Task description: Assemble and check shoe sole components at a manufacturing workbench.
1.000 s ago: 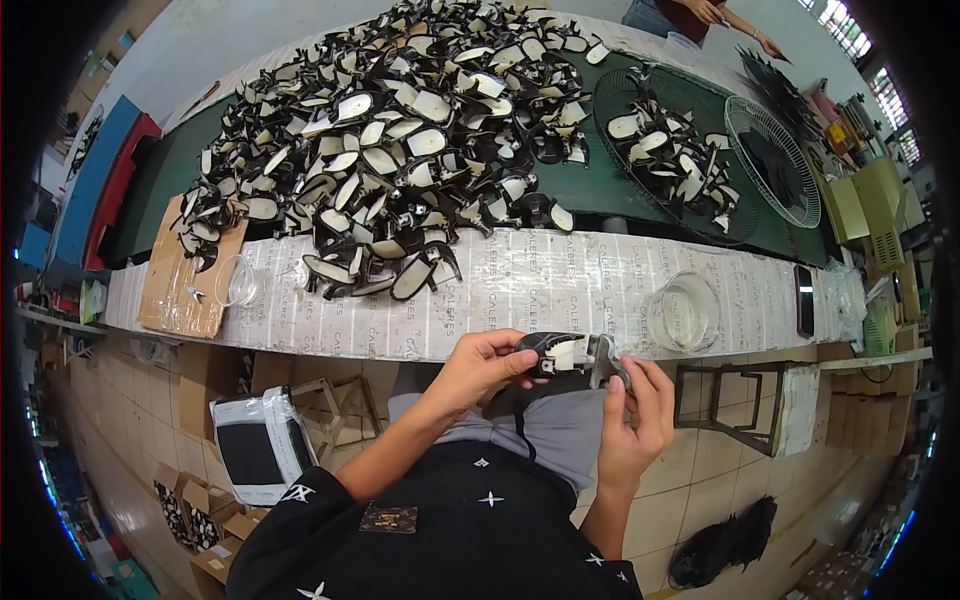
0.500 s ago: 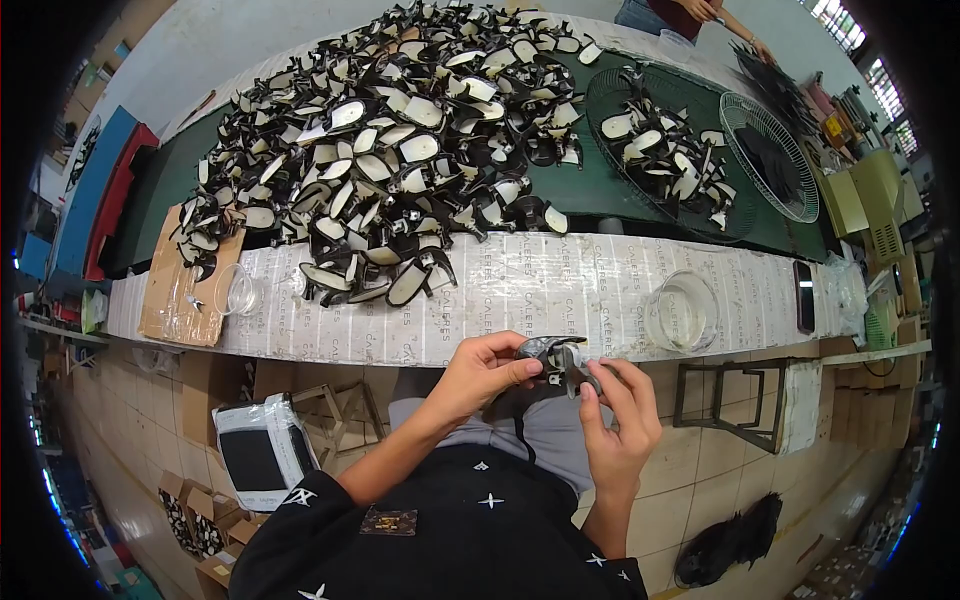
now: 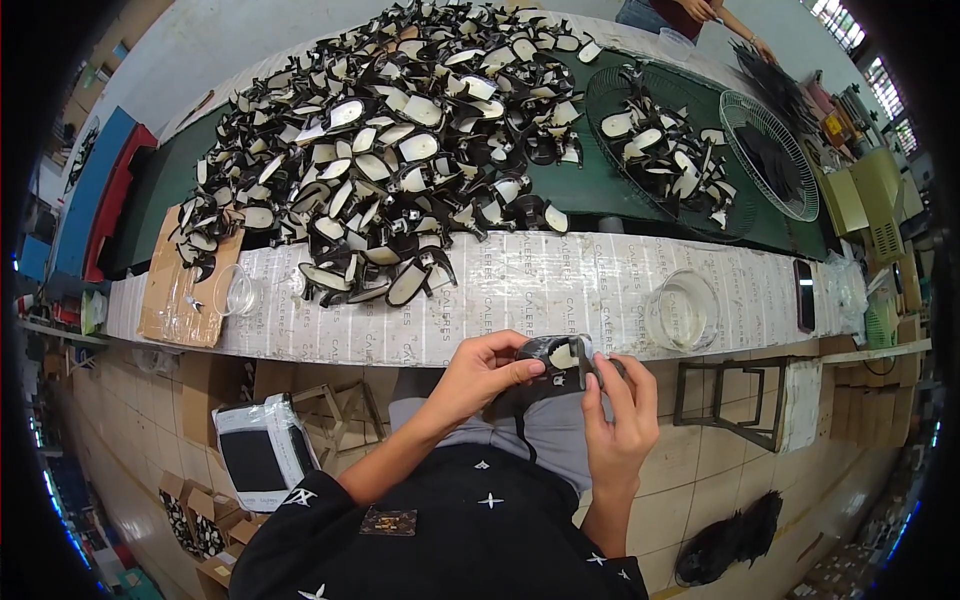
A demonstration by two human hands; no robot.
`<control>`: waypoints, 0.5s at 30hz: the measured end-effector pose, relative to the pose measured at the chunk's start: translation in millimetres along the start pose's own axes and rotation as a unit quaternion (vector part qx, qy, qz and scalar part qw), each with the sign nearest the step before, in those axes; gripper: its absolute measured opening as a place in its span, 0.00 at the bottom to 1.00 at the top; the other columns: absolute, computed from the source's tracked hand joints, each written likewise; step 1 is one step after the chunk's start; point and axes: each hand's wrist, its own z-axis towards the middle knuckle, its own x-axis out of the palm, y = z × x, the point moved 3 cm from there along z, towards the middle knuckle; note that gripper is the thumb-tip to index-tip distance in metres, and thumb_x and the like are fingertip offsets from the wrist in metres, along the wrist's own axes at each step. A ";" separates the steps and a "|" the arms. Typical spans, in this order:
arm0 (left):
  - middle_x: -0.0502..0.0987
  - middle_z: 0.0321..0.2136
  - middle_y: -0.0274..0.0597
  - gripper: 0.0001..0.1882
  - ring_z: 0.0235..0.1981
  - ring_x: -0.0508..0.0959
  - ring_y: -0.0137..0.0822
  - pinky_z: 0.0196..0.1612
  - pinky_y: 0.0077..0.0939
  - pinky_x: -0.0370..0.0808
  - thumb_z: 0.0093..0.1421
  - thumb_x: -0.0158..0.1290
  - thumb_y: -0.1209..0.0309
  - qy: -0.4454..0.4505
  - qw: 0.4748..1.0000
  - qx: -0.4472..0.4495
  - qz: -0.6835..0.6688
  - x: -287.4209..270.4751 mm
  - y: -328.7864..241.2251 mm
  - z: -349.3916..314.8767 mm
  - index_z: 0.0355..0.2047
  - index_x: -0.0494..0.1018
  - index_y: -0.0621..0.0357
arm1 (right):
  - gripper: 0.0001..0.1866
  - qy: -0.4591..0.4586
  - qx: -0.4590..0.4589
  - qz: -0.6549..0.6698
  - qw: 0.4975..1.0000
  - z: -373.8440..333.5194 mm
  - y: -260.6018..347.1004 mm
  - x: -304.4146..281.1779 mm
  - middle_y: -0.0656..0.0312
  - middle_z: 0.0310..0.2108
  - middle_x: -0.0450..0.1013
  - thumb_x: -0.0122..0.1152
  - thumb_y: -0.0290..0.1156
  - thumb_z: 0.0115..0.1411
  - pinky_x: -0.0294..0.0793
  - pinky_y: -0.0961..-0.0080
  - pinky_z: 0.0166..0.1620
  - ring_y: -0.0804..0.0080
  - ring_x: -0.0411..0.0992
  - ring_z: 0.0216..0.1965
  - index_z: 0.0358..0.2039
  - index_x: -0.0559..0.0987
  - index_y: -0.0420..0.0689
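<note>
Glossy black outside and white inside, a small curved piece (image 3: 552,354) is held just below and right of the frame's centre, overlapping in view the near edge of the white paper-covered table (image 3: 520,290). Its long axis seems to run left to right, from one hand toward the other. The bare left hand (image 3: 478,372) has thumb and forefinger clamped on the piece's left end. From the right, the bare right hand (image 3: 622,415) pinches a flat grey strip (image 3: 582,362) between thumb and fingers; the strip stands upright across the piece's right end, crosswise to that axis. Whether strip and piece touch, I cannot tell. The left fingers are thus nearer the piece, the right ones just beyond its right end. A clear round plastic tub (image 3: 683,312) stands to the right, and a heap of similar black-and-white pieces (image 3: 372,165) fills the upper left.
</note>
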 end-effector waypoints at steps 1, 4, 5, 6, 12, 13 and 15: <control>0.80 0.33 0.36 0.10 0.33 0.76 0.21 0.38 0.16 0.73 0.61 0.60 0.73 0.001 1.000 0.000 0.000 0.1 -0.4 -0.2 0.40 0.76 0.65 | 0.14 -0.001 -0.001 -0.014 1.000 -0.6 0.2 -0.4 0.52 0.44 0.70 0.66 0.18 0.54 0.77 0.73 0.34 0.65 0.76 0.35 0.43 0.81 0.38; 0.80 0.33 0.36 0.10 0.33 0.76 0.21 0.38 0.16 0.73 0.61 0.60 0.74 -0.004 1.000 -0.005 0.003 -0.8 -0.7 -0.6 0.40 0.76 0.65 | 0.14 -0.017 0.007 -0.023 1.000 -2.3 -2.5 -0.9 0.53 0.44 0.70 0.66 0.18 0.55 0.76 0.72 0.34 0.65 0.76 0.35 0.43 0.81 0.38; 0.80 0.33 0.37 0.09 0.32 0.76 0.22 0.38 0.16 0.74 0.61 0.59 0.73 -0.001 1.000 0.000 0.007 -1.9 0.5 -0.5 0.40 0.76 0.65 | 0.14 -0.018 0.006 -0.023 1.000 -2.2 -2.8 -1.9 0.53 0.44 0.70 0.66 0.18 0.55 0.76 0.72 0.34 0.65 0.76 0.35 0.43 0.81 0.38; 0.80 0.33 0.37 0.09 0.32 0.76 0.22 0.37 0.16 0.74 0.62 0.59 0.73 0.002 1.000 0.005 0.012 -3.2 1.5 -0.5 0.40 0.76 0.65 | 0.14 -0.020 0.018 -0.015 1.000 -2.1 -3.5 -3.5 0.53 0.44 0.71 0.65 0.17 0.55 0.77 0.73 0.34 0.65 0.76 0.35 0.43 0.81 0.38; 0.80 0.35 0.40 0.10 0.36 0.79 0.29 0.39 0.22 0.78 0.64 0.56 0.70 0.018 0.998 -0.034 -0.047 -6.9 2.8 -2.8 0.41 0.75 0.66 | 0.13 -0.044 0.117 0.096 0.987 -3.5 -5.8 -10.3 0.55 0.42 0.73 0.63 0.16 0.55 0.81 0.77 0.35 0.68 0.76 0.38 0.43 0.81 0.36; 0.80 0.35 0.40 0.10 0.36 0.79 0.29 0.39 0.22 0.78 0.64 0.56 0.70 0.017 0.998 -0.034 -0.046 -5.9 1.5 -3.6 0.41 0.75 0.66 | 0.13 -0.045 0.144 0.125 0.981 -4.2 -6.4 -11.0 0.55 0.42 0.73 0.63 0.16 0.56 0.82 0.79 0.36 0.69 0.76 0.39 0.43 0.81 0.36; 0.80 0.36 0.41 0.11 0.36 0.79 0.29 0.39 0.22 0.78 0.65 0.55 0.69 0.012 0.997 -0.042 -0.065 -4.1 -0.5 -4.7 0.41 0.75 0.65 | 0.13 -0.040 0.160 0.155 0.974 -5.1 -5.7 -10.8 0.55 0.42 0.73 0.63 0.17 0.56 0.82 0.78 0.37 0.70 0.76 0.39 0.43 0.81 0.36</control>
